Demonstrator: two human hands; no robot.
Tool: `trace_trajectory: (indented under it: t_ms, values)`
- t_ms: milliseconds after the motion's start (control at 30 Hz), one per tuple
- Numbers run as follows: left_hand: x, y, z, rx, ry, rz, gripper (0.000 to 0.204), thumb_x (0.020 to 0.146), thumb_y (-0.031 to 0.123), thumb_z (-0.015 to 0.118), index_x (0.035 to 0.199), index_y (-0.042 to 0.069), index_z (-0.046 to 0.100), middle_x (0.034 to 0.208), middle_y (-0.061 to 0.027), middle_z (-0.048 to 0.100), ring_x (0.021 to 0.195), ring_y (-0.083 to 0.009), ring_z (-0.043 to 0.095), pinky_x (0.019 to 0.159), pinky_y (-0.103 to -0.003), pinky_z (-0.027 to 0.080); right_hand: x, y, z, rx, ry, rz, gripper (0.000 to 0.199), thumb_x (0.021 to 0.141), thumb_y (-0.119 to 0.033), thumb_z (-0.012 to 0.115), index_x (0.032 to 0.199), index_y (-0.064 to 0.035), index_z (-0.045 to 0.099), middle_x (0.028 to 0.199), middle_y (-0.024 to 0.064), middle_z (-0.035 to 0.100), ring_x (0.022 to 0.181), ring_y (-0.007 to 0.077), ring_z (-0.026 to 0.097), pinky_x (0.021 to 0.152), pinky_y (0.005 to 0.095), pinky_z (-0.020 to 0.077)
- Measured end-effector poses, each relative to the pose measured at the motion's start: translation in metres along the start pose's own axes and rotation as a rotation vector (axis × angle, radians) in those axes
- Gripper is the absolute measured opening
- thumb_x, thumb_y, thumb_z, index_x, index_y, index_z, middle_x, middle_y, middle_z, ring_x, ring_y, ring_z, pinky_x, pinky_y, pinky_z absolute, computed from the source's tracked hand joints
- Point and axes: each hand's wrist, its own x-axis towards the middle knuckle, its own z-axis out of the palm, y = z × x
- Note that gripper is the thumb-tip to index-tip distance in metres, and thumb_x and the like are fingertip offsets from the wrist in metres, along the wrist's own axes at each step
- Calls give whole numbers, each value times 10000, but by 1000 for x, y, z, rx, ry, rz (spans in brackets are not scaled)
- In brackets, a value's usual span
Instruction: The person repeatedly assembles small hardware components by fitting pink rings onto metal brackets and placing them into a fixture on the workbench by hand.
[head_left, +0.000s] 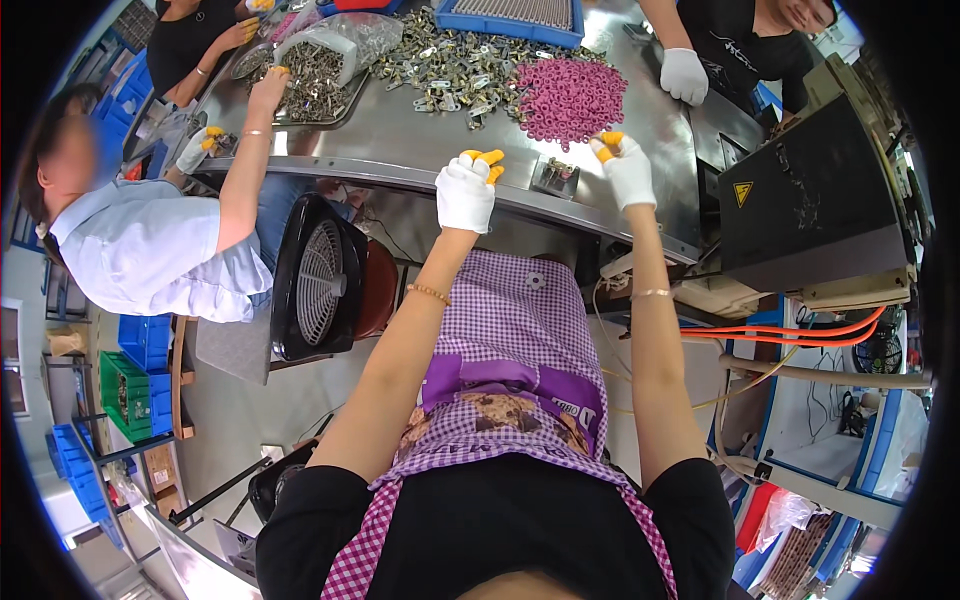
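Both my hands wear white gloves with orange fingertips. My left hand [467, 190] hovers at the near edge of the steel table [400, 150], fingers curled, and I cannot tell whether it holds a small part. My right hand [624, 168] reaches just below a heap of pink rings [570, 98], its orange fingertips pinched together. A small metal fixture [556, 176] sits on the table between my hands. A wide pile of small metal parts [450, 72] lies beyond it.
A person in a light blue shirt [150, 250] works at the left over a tray of metal parts [312, 75]. Another person's gloved hand [684, 75] rests at the far right. A black fan [312, 280] stands under the table, a black machine box [810, 190] at right, blue crates [145, 340] at left.
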Motion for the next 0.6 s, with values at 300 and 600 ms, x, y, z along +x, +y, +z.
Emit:
trace_trajectory:
  t_ms: [300, 600]
  values:
    - [21, 25, -41, -655, -350, -396, 267, 843, 230, 624, 1079, 113, 666, 995, -115, 668, 795, -272, 625, 691, -367, 492, -42, -27, 12, -246, -188, -31, 223, 804, -101, 680, 1006, -9, 672, 796, 56, 649, 625, 141, 541, 625, 238, 446]
    - [20, 49, -41, -764, -626, -309, 269, 850, 241, 633, 1101, 144, 649, 1020, -126, 674, 849, -259, 640, 743, -343, 496, -33, -30, 14, -325, -254, -17, 197, 777, -53, 702, 967, -14, 670, 829, 46, 654, 695, 137, 560, 648, 223, 451]
